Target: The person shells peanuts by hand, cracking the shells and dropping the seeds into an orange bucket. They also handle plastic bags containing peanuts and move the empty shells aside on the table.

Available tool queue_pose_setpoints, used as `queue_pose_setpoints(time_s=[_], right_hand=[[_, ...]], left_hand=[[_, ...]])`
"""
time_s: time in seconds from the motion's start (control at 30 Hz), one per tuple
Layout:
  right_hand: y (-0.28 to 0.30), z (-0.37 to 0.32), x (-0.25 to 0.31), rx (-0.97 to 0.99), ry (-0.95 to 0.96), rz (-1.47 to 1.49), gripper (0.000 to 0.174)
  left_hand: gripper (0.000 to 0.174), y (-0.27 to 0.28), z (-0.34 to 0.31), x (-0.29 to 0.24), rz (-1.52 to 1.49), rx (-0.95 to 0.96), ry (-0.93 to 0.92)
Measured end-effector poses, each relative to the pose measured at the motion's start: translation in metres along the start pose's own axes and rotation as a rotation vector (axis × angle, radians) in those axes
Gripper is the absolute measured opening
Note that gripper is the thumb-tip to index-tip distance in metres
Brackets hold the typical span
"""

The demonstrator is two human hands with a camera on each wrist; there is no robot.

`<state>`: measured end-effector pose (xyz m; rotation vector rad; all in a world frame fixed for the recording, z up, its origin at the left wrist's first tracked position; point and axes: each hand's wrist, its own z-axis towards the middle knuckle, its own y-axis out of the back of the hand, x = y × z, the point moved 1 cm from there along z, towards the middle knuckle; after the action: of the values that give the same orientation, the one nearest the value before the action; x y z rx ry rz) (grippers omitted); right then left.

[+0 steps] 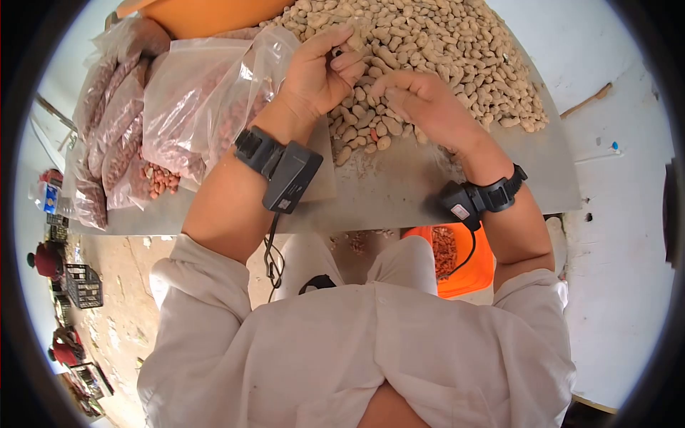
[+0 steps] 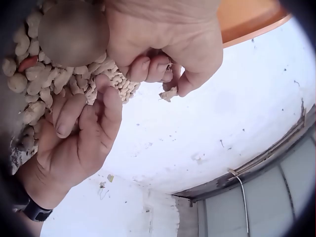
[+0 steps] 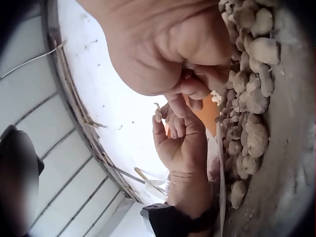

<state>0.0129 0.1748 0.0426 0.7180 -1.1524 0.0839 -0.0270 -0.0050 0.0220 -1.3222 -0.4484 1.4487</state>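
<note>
My left hand [image 1: 321, 75] is raised over the near left edge of the peanut pile [image 1: 457, 60]. Between its thumb and a finger it pinches a broken piece of shell [image 2: 169, 94], its other fingers curled in. Just right of it, my right hand [image 1: 435, 110] hovers palm inward at the front of the pile. In the right wrist view a reddish kernel [image 3: 187, 75] shows inside the curled fingers of my right hand [image 3: 173, 47]. A lone red kernel [image 1: 374, 134] lies among the unshelled peanuts.
Clear bags of red kernels [image 1: 214, 114] lie on the table's left, with loose kernels [image 1: 161, 180] beside them. An orange basin [image 1: 214, 16] stands behind. Below the table's front edge is an orange container [image 1: 474, 264] with reddish contents. Black crates [image 1: 84, 287] stand at far left.
</note>
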Motion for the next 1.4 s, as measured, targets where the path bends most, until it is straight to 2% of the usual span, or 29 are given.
queue_pose_setpoints(time_s=[0.1,0.2,0.4,0.6,0.7,0.9,1.0,1.1,1.13,1.23,1.27,1.37,1.4], right_hand=[[-0.003,-0.003,-0.004,0.161,-0.018,-0.463,0.017],[-0.019,-0.014,0.001,0.114,0.046,-0.829,0.019],[-0.037,-0.013,0.017,0.103,-0.008,-1.070,0.014],[-0.046,0.009,0.028,0.285,-0.112,-1.223,0.013],[-0.047,0.013,0.024,0.302,-0.143,-1.248,0.013],[-0.028,0.019,0.006,0.374,-0.141,-0.943,0.012],[-0.018,0.018,0.000,0.309,-0.142,-0.583,0.012],[0.011,0.028,-0.007,-0.012,-0.497,0.016,0.011],[0.015,0.026,0.005,-0.110,-0.451,0.458,0.006],[0.030,0.043,-0.004,-0.208,-0.450,0.909,0.004],[0.031,0.048,-0.008,-0.298,-0.519,0.985,0.004],[0.027,0.061,-0.005,-0.268,-0.437,0.630,0.007],[0.030,0.070,-0.010,-0.236,-0.436,0.609,0.008]], left_hand=[[0.014,-0.002,-0.002,0.000,0.023,0.000,0.007],[0.014,-0.006,-0.005,0.001,0.045,0.019,0.017],[0.012,-0.007,-0.006,0.003,0.089,0.075,0.029],[0.010,-0.009,-0.009,0.003,0.104,0.047,0.011],[0.010,-0.012,-0.010,0.002,0.129,0.086,0.031],[0.007,-0.014,-0.013,0.002,0.057,0.249,0.180],[0.005,-0.014,-0.013,0.002,0.047,0.307,0.234],[0.002,-0.020,-0.016,0.001,0.066,0.369,0.274],[0.003,-0.023,-0.018,0.001,0.076,0.391,0.285],[0.007,-0.031,-0.021,0.006,0.022,0.436,0.331],[0.009,-0.028,-0.020,0.010,0.002,0.450,0.334],[0.008,-0.026,-0.020,0.011,0.016,0.457,0.366],[0.008,-0.027,-0.020,0.011,0.000,0.465,0.370]])
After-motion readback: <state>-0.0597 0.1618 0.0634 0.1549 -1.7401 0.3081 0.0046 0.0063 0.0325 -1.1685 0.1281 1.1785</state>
